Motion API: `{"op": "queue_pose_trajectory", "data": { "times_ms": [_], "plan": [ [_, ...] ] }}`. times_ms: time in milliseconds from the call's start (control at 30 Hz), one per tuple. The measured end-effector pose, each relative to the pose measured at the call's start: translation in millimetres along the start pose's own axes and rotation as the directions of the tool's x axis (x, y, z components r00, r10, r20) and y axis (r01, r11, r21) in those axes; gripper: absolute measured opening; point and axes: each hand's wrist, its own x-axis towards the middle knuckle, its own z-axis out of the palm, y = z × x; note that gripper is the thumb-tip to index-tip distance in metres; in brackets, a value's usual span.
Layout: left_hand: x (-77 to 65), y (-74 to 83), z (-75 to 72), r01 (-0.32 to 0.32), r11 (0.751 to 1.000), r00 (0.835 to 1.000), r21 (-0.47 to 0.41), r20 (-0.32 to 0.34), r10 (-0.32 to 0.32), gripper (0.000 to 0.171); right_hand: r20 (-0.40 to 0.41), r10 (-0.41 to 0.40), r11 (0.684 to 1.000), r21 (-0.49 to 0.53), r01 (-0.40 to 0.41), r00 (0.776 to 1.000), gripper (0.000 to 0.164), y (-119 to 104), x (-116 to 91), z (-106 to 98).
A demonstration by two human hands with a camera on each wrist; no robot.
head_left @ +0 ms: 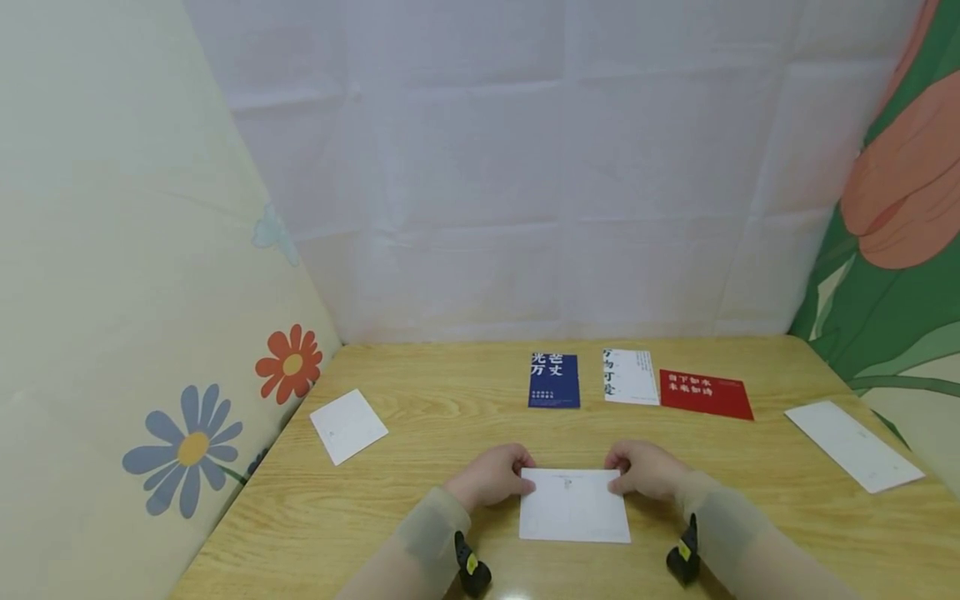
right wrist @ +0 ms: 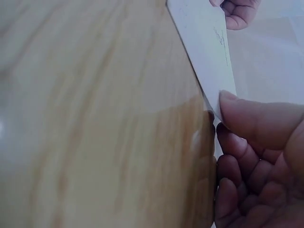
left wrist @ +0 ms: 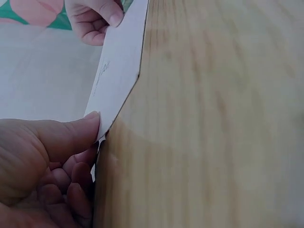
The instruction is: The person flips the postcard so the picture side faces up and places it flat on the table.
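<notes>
A white card (head_left: 575, 508) with small faint print lies between both hands near the front of the table. My left hand (head_left: 493, 477) pinches its left edge, the thumb on the upper face and the other fingers curled underneath. On the opposite edge my right hand (head_left: 647, 471) pinches in the same way. In the left wrist view the card (left wrist: 118, 57) spans from the near thumb to the other hand. The right wrist view shows the card (right wrist: 204, 47) tilted, its near edge close to the wooden surface. The underside of the card is hidden.
Toward the back lie a dark blue card (head_left: 554, 387), a white card with black characters (head_left: 632, 379) and a red card (head_left: 705, 395). Another white card (head_left: 349, 427) lies at the left, and a long white card (head_left: 855, 446) at the right. Fabric walls enclose the wooden table (head_left: 442, 417).
</notes>
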Motion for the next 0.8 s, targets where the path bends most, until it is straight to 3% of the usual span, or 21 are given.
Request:
{"op": "queue_pose_trajectory", "data": {
  "times_ms": [333,567,800],
  "plan": [
    [-2.8,3.3,-0.3,0.012,0.999,1.0,-0.043,-0.022,-0.013,0.011,-0.011,0.01,1.0,0.003,-0.01,1.0,0.016,0.3,0.5,-0.5],
    [-1.0,1.2,-4.9,-0.026,0.998,0.997,-0.065,-0.071,0.021,0.01,-0.054,0.004,0.997,0.08,0.0,0.999,0.017,-1.8,0.9,-0.7],
    [1.0,0.2,-10.0,-0.031,0.995,0.997,-0.09,-0.075,0.024,0.009,-0.077,-0.014,0.996,0.092,0.021,0.997,0.016,-5.8,0.6,-4.1]
  ]
}}
